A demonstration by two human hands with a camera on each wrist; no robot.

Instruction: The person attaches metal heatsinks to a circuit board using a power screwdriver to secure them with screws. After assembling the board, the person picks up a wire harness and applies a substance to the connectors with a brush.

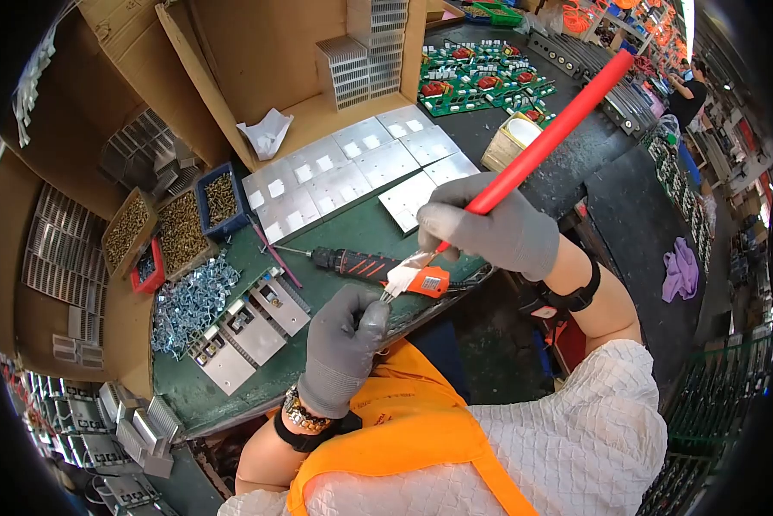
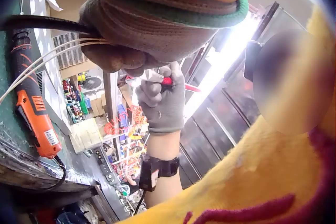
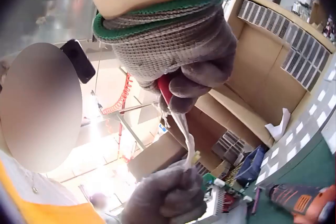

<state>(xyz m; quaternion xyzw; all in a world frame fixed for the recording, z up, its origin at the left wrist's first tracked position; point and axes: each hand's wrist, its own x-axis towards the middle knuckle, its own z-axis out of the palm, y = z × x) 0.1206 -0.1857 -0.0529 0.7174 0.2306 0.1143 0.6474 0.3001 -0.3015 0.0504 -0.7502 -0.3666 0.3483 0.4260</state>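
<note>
My right hand point(image 1: 498, 228), in a grey glove, grips a long red-handled tool point(image 1: 550, 133) whose lower end is smeared white. That white end point(image 1: 408, 273) points down to the fingertips of my gloved left hand point(image 1: 339, 344). Between thumb and fingers the left hand pinches a small part with thin metal legs point(image 1: 388, 297); the rest of it is hidden by the fingers and the white end. In the right wrist view the whitened tip point(image 3: 187, 139) reaches the left hand point(image 3: 168, 195). Thin pale wires point(image 2: 50, 56) pass by the left hand in its wrist view.
An orange and black power screwdriver point(image 1: 352, 262) lies on the green bench behind the hands. Flat metal plates point(image 1: 352, 172) with white patches stand in rows beyond it. At left are screw bins point(image 1: 182, 228), loose silver clips point(image 1: 193, 297) and a plate assembly point(image 1: 253, 327). Cardboard boxes point(image 1: 266, 52) rise behind.
</note>
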